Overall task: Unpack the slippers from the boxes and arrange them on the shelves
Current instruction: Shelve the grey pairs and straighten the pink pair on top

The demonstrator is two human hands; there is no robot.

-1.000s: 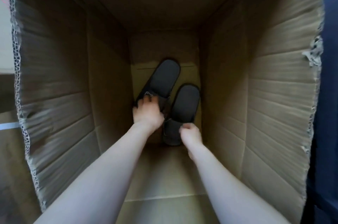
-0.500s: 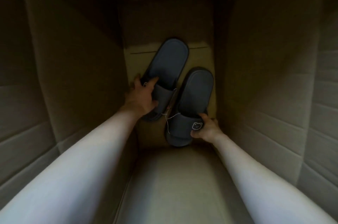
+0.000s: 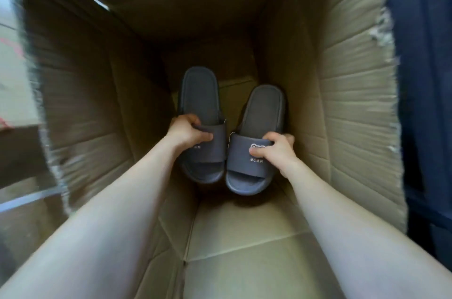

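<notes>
Slippers sit deep in the box; left hand and right hand each curl round a strap, probably to lift both out.

A tall dark blue thing stood along the right side of the view. It was too blurry to tell if it was cloth or something hard. On the far left was a pale surface with a thin red mark on it. Below that sat a dark brown band. Under the band, a light grey strip ran on a slant.
</notes>
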